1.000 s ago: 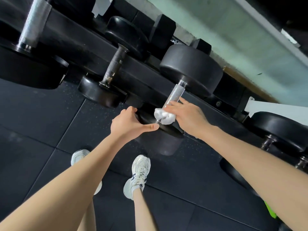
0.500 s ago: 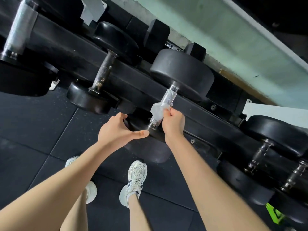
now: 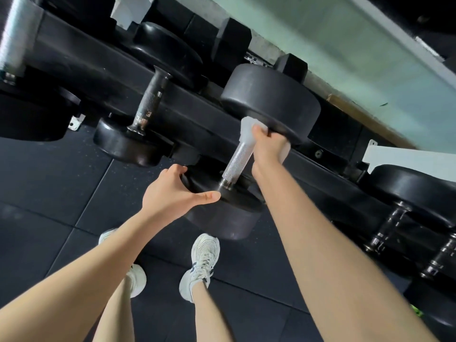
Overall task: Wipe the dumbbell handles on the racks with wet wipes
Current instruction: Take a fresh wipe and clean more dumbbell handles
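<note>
Right now, looking down through the head camera, I see two bare forearms reaching from the bottom of the view toward a black rack (image 3: 103, 77) that runs diagonally from upper left to lower right. The dumbbell (image 3: 269, 102) being cleaned lies across the rack near the centre. One round black head sits on the far side and the other hangs over the near edge above the floor. Its handle (image 3: 237, 161) is bright knurled metal.

The right hand (image 3: 267, 148) is at the far end of that handle, just below the far head. Its fingers (image 3: 256, 131) are clamped round a white wet wipe (image 3: 246, 133) wrapped about the bar, and the lower part of the handle shows bare. The left hand (image 3: 170, 193) holds the near head, with its fingers curled over the head's left rim and the thumb stretched along the front edge.

To the left, a smaller dumbbell (image 3: 128, 144) with a dark handle rests on the same rack. A large dumbbell (image 3: 17, 33) with a silver handle is cut off at the top left corner. More dumbbells (image 3: 409, 191) with ringed dark handles sit at the right edge.

Below are dark rubber floor tiles (image 3: 49, 183) and two white lace-up shoes (image 3: 202, 262), with the person's bare legs above them. Behind the rack runs a pale green wall (image 3: 357, 58)
</note>
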